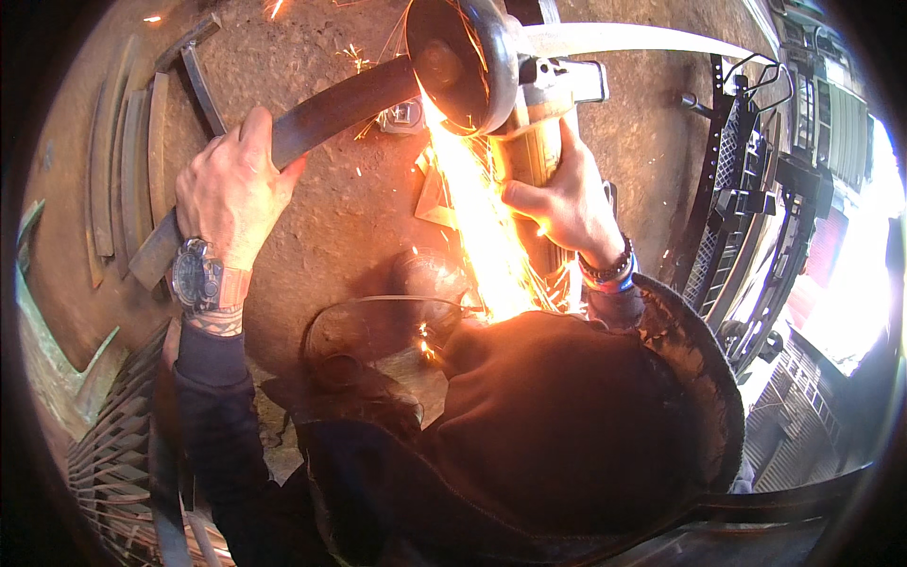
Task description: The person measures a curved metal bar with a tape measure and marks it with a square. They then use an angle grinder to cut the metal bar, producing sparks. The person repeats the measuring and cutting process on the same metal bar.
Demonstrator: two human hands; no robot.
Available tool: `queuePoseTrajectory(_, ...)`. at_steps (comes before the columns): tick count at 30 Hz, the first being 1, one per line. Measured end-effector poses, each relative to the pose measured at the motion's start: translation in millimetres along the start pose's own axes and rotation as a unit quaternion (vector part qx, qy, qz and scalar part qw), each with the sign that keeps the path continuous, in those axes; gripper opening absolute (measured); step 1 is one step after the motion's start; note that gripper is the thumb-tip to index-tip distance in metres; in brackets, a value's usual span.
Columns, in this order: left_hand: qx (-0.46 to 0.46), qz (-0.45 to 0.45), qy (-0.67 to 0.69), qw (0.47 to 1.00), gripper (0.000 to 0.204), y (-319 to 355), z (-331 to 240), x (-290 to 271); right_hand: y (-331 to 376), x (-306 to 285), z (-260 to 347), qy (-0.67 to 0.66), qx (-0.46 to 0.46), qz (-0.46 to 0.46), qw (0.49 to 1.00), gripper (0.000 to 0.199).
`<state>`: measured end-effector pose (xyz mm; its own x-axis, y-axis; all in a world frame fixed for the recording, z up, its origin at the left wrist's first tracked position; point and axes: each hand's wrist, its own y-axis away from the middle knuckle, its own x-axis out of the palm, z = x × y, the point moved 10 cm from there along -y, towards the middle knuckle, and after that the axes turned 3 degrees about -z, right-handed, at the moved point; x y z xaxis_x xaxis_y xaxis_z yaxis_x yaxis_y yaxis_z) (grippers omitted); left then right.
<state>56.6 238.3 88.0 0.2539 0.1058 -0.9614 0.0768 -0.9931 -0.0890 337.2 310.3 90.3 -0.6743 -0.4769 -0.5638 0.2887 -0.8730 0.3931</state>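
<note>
Far left: stack of curved metal strips lay on the rusty floor, with a wire grille at near left. Left hand, wristwatch on the wrist, was wrapped shut around a flat steel bar that ran from left-near up toward centre-far. Bar looked heavy and stiff, rough with scale, so not slippery; my read is that the best hold was mid-length, well back from the cut end, which likely ran hot. Centre-far: the angle grinder had its disc against the far end of the bar, with a dense stream of sparks thrown toward the near side, onto the person's dark clothing. Right hand, bead bracelet on the wrist, was clenched around the grinder body, fingers curled under it. The grinder probably pulled hard, so it needed that full grip. Small metal offcuts lay on the floor under the sparks. Right: dark metal racks or gratings stood on edge. No containers were in view, so no contents to report.
</note>
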Motion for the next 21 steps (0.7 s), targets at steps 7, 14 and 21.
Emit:
queuePoseTrajectory(7, 0.001, 0.006, -0.017, 1.0, 0.041, 2, 3, 3, 17, 3, -2, -0.026, 0.002, 0.009, 1.0, 0.072)
queuePoseTrajectory(14, 0.0, -0.001, -0.025, 1.0, 0.04, 1, 1, 2, 23, 3, -8, -0.019, 0.021, 0.009, 1.0, 0.073)
queuePoseTrajectory(21, -0.007, 0.013, -0.014, 1.0, 0.039, 1, 3, 0, 24, 7, -22, -0.039, 0.035, -0.003, 0.999, 0.074)
